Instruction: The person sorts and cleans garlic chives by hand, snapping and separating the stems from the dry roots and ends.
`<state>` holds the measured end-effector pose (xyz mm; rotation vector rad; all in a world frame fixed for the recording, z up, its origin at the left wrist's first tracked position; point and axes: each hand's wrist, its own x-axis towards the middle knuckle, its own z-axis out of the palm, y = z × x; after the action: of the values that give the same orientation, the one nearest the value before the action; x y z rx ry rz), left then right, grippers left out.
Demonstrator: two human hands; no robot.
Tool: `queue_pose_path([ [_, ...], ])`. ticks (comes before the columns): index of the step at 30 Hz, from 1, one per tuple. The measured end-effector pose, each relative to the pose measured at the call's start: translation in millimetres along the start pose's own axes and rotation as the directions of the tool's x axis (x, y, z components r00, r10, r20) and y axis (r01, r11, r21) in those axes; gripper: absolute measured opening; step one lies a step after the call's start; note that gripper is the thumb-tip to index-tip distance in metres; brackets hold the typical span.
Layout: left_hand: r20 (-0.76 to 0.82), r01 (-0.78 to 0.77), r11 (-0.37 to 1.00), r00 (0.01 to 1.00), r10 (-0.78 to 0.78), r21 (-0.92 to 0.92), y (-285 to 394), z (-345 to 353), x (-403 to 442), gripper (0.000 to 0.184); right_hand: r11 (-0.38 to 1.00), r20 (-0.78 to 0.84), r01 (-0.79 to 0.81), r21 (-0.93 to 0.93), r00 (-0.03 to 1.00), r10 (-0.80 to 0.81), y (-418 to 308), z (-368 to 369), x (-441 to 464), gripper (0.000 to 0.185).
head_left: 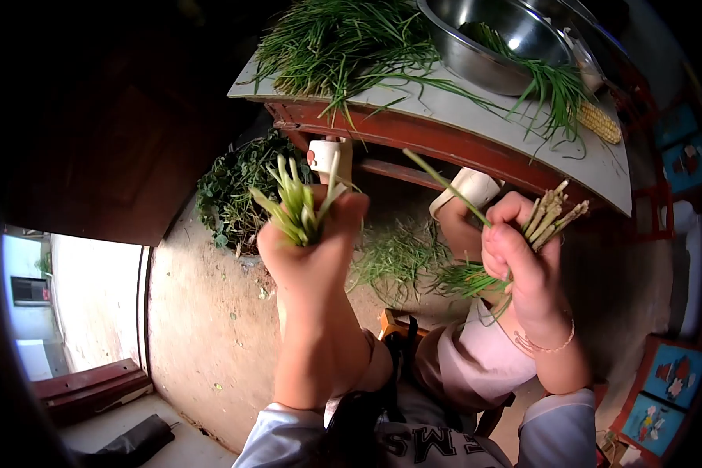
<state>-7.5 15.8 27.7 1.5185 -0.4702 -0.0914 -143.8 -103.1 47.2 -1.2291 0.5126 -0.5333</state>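
My left hand is closed round a bunch of pale green stalks, their whitish ends sticking up above the fist. Raised on the other side, my right hand grips a bundle of garlic chives with dry, brownish root ends pointing up. One long green stem slants out between its thumb and forefinger. Green leaves hang below this hand. The two hands are apart, both in front of the table edge.
On the table lie a large heap of chives, a steel basin with chives over its rim, and a corn cob. Loose leaves litter the floor by my feet. A leafy pile stands at the left.
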Motion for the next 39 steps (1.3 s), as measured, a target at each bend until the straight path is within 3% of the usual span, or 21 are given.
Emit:
queue_pose_path([
  [4,0.109,-0.080,0.997,0.991,0.078,0.014,-9.8,5.9,-14.5,0.009,0.994,0.049,0.074,-0.074,0.996,-0.071,2.1,6.9,-1.3,0.008],
  [5,0.188,-0.310,0.920,0.944,0.270,0.238,-13.0,5.4,-12.1,0.010,0.996,0.067,0.066,-0.067,0.996,-0.061,2.4,7.8,-2.0,0.008],
  [6,0.189,-0.310,0.921,0.944,0.269,0.237,-5.5,11.0,-13.8,0.010,0.996,0.085,0.058,-0.061,0.995,-0.052,2.4,9.0,-2.3,0.008],
  [7,0.125,-0.089,0.996,0.988,0.085,0.028,8.8,20.8,-17.4,0.010,0.998,0.077,0.050,-0.050,0.996,-0.046,1.4,10.8,-2.4,0.007],
  [8,0.103,0.132,0.973,0.988,-0.114,-0.191,16.1,25.7,-19.8,0.011,0.998,0.076,0.049,-0.050,0.996,-0.045,1.0,11.4,-2.2,0.007],
  [9,0.226,0.251,0.931,0.955,-0.193,-0.266,14.4,19.0,-19.0,0.015,0.997,0.099,0.052,-0.061,0.994,-0.046,0.3,11.6,-2.0,0.008],
  [12,0.339,0.372,0.854,0.907,-0.251,-0.364,16.8,15.4,-19.9,0.018,0.994,0.149,0.076,-0.082,0.987,-0.063,2.6,14.0,-1.2,0.008],
  [14,0.381,0.405,0.854,0.883,-0.274,-0.326,17.8,11.0,-17.8,0.019,0.991,0.178,0.095,-0.093,0.981,-0.077,8.0,14.0,0.3,0.009],
  [16,0.396,0.440,0.854,0.863,-0.315,-0.279,15.2,7.9,-17.0,0.017,0.958,0.297,0.244,-0.153,0.936,-0.191,14.0,13.7,3.6,0.010],
  [20,0.408,0.471,0.845,0.844,-0.349,-0.253,19.6,6.2,-17.2,0.015,0.942,0.200,0.248,-0.228,0.958,-0.203,13.2,22.9,2.3,0.009],
  [25,0.348,0.365,0.877,0.903,-0.252,-0.313,18.4,10.5,-20.8,0.007,0.883,0.257,0.400,-0.243,0.905,-0.339,21.4,20.1,10.6,0.012],
  [28,0.341,0.347,0.901,0.906,-0.251,-0.260,21.0,10.0,-21.0,0.005,0.936,0.195,0.280,-0.215,0.951,-0.240,16.8,23.8,5.6,0.011],
  [30,0.355,0.309,0.919,0.911,-0.211,-0.245,17.3,10.1,-20.9,0.005,0.942,0.220,0.206,-0.266,0.964,-0.149,12.2,25.5,3.4,0.021],
  [35,0.343,0.177,0.935,0.937,-0.065,-0.307,4.1,13.4,-22.8,0.007,0.956,0.212,0.191,-0.224,0.967,-0.143,12.8,27.3,2.6,0.023],
  [39,0.290,0.090,0.978,0.957,-0.031,-0.190,4.9,14.6,-24.5,0.004,0.979,0.188,0.134,-0.155,0.977,-0.104,10.2,29.1,1.5,0.024],
])
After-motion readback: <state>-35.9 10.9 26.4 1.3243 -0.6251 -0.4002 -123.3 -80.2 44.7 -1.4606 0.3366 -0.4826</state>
